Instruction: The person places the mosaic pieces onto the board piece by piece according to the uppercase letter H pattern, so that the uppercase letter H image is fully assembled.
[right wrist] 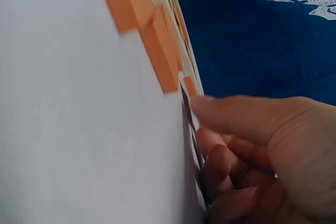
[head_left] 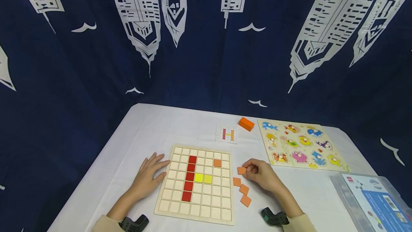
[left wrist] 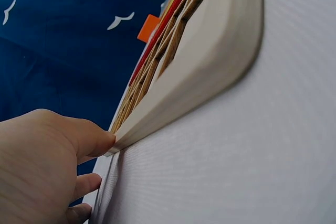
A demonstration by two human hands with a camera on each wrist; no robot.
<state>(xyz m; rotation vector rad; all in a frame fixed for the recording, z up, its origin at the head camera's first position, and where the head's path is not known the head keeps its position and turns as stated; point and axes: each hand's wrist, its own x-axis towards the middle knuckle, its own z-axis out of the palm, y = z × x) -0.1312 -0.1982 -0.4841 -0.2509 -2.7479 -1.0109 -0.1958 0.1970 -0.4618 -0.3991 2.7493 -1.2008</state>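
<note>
A wooden grid board (head_left: 165,203) carries a column of several red tiles (head_left: 189,176), two yellow tiles (head_left: 203,178) running right from its middle, and one orange tile (head_left: 217,163) at upper right. My left hand (head_left: 148,174) lies with spread fingers along the board's left edge; its thumb (left wrist: 102,139) touches the rim in the left wrist view. To the right of the board, my right hand (head_left: 262,174) pinches a loose orange tile (head_left: 241,170) between thumb and fingers, low over the table. Three more loose orange tiles (head_left: 244,189) lie just below it.
Behind the board are a small pattern card (head_left: 226,134) and an orange block (head_left: 246,124). A sea-animal knob puzzle (head_left: 302,146) lies at back right, and a clear plastic case (head_left: 370,199) at front right. A dark blue patterned curtain (head_left: 206,74) hangs behind the white table.
</note>
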